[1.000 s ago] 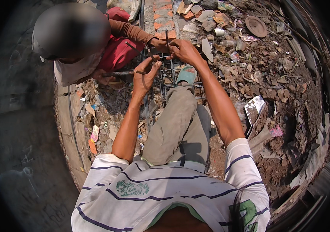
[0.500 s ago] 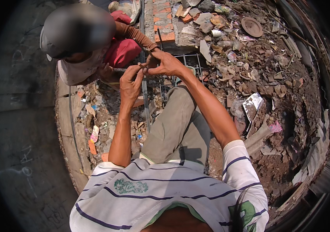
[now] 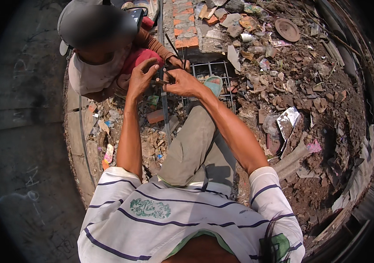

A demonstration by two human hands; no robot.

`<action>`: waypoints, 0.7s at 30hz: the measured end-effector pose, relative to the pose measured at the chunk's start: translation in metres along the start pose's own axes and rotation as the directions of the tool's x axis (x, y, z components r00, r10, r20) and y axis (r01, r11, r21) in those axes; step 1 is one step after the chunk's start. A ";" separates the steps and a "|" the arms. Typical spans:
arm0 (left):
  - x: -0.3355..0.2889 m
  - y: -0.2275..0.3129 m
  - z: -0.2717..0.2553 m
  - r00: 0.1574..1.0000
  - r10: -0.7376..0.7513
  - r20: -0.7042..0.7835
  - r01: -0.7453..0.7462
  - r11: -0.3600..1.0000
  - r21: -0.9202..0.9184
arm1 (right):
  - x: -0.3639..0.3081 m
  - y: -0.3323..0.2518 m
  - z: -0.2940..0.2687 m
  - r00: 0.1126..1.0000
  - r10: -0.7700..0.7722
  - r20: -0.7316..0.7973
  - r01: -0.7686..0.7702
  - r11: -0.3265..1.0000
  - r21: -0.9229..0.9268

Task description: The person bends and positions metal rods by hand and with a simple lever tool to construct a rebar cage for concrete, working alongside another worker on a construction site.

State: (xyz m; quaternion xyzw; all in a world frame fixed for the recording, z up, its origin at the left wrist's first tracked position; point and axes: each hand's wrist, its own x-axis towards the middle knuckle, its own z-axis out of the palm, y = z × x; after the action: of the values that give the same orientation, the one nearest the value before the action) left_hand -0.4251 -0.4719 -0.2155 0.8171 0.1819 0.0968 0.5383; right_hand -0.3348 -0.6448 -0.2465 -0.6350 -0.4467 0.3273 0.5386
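My right hand (image 3: pixel 183 83) is closed around a short rusty-brown rod (image 3: pixel 161 81), whose blunt end sticks out toward my left hand. Beside it my left hand (image 3: pixel 140 79) is raised with thumb and fingers apart, nothing visible between them. Long dark steel bars (image 3: pixel 165 115) run under and between my hands. A co-worker's hand (image 3: pixel 179 64) is just beyond my right hand, close to thin upright dark rods (image 3: pixel 184 56). A steel rebar cage (image 3: pixel 227 81) lies just past my right wrist, and my foot in a green sandal (image 3: pixel 213 85) is on or over it.
A co-worker in a grey cap (image 3: pixel 71 22) crouches at the far left. A brick strip (image 3: pixel 186 26) runs away ahead. Rubble and litter (image 3: pixel 283 83) cover the ground at right, with a round brown lid (image 3: pixel 287 30). A grey wall (image 3: pixel 20 131) stands at left.
My hands have parted: the left has moved left and its fingers have opened, while the right has come slightly nearer with the rod. The co-worker has leaned right; dark rods now show more.
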 end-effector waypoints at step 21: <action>-0.029 0.046 0.055 0.986 0.127 -0.110 -0.148 0.966 -0.214 | -0.006 -0.006 -0.009 1.000 -0.027 -0.003 0.024 0.927 -0.375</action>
State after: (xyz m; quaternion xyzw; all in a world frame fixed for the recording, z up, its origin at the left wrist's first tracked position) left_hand -0.4231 -0.5457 -0.1944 0.7573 0.1382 0.1924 0.6086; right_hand -0.3302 -0.6533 -0.2388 -0.7218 -0.5068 0.2263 0.4135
